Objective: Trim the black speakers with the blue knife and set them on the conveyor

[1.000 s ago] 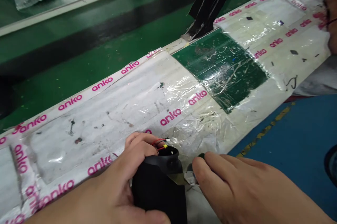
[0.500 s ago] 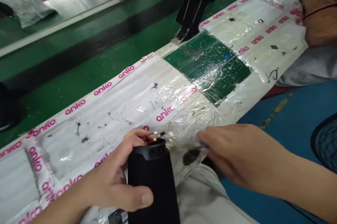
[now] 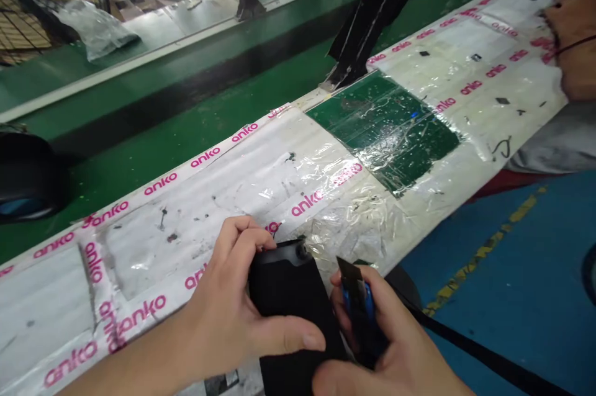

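My left hand (image 3: 242, 303) is wrapped round a black speaker (image 3: 288, 290). Its fingers curl over the top end, and the thumb lies across the dark front. In my right hand (image 3: 386, 328) is a utility knife (image 3: 361, 306) with a blue and black body; its wide blade points up and away from me. This hand is close beside the speaker's right side, and its thumb lies at the lower edge of the speaker. The lower part of the speaker runs out of view.
The bench (image 3: 139, 241) is covered with white sheet and pink-lettered tape. A green patch (image 3: 391, 135) shows through its film. Further along rests a co-worker's hand (image 3: 575, 36). A black post (image 3: 372, 11) stands at the far edge, with a dark rounded object (image 3: 28, 175) on the left.
My right hand has come left and down to the speaker, and the knife in it now shows clearly. The speaker has shifted slightly right and tilted; the coloured wires at its end no longer show.
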`<state>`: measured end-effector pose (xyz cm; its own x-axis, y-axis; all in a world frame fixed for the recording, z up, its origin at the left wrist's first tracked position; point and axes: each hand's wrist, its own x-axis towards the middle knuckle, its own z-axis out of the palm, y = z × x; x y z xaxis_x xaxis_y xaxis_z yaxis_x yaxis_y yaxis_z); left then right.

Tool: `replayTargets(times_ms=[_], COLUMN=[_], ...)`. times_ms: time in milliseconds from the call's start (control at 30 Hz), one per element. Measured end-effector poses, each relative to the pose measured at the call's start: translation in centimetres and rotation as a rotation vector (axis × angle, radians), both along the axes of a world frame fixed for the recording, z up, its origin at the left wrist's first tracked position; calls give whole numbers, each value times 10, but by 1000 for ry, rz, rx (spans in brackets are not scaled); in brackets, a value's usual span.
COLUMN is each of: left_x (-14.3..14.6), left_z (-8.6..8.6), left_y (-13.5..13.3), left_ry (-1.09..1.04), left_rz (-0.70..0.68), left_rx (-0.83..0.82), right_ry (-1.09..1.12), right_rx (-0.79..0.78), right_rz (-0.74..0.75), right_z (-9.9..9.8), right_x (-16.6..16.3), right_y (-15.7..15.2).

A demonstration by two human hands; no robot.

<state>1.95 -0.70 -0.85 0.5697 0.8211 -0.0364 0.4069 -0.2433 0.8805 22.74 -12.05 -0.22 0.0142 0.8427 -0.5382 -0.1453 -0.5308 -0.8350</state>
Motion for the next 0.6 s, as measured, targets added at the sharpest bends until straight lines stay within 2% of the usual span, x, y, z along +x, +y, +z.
replayTargets(times_ms=[100,233,433,533,600], left_x=[-4,-5,7,2,-3], left_z=[1,-1,-8,-4,4], left_y=[5,13,3,2,2], left_ry=[-18,-12,-141,-179,-157], left_rz=[-101,-271,-217,-232,-242], left_rx=[-87,-134,-291,-389,-398], right_ry=[-37,-58,11,56,87], right_rx=[-77,-43,-53,-45,-41], right_rz=[-201,-324,-311,-278,-246], right_z=[-2,-9,-17,-17,-17], right_x=[8,30,29,17,9], right_y=[-2,-7,-10,-9,-11])
